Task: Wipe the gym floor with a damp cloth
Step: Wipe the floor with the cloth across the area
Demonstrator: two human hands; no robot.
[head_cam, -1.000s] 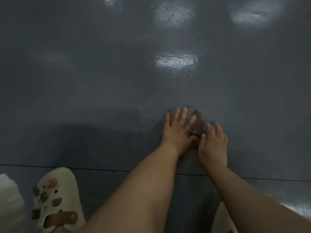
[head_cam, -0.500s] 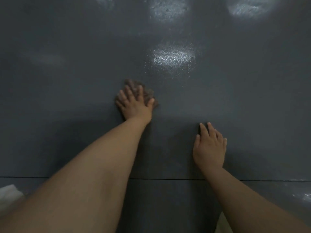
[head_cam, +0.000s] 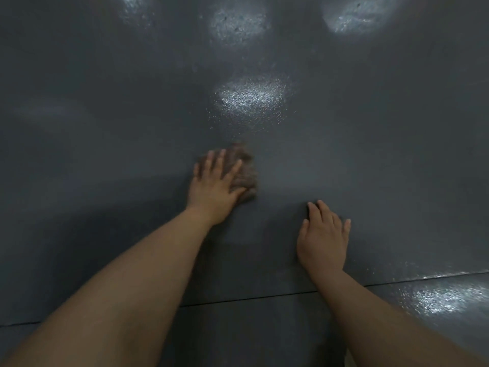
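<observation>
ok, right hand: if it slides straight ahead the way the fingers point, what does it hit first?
Nothing, it seems. The right hand lies flat on the floor, fingers pointing up-frame, slightly left. That line passes right of the cloth under the left hand, apparently clear of it. Ahead is bare floor with light reflections.

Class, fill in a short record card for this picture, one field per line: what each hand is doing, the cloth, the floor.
left hand: left hand lies flat with fingers spread, pressing on the cloth
right hand: right hand rests palm down on the bare floor, apart from the cloth
cloth: brownish cloth, bunched, blurred, partly under the hand
floor: dark grey floor, shiny patches of reflected light, thin seam running across under both forearms
</observation>
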